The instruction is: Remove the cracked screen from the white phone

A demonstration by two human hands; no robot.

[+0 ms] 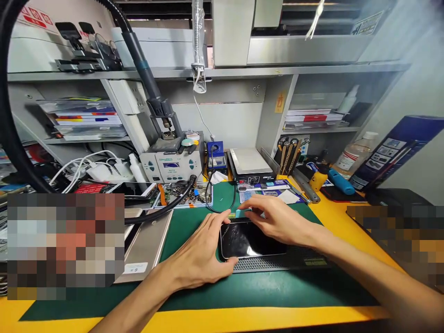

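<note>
Repair workshop — soldering station [172, 162], cluttered bench [194, 319]

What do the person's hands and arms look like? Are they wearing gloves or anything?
No gloves! The left hand and right hand are both bare, with ordinary fingers and thumbs. I see no rings, watch or bracelet. The left forearm and right forearm show no sleeves, and I can't make out any markings on them.

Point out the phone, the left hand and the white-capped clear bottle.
Phone [248, 241]: head view, on its black screen.
Left hand [204, 255]: head view, back of the hand.
Clear bottle [348, 160]: head view, on its label.
</note>
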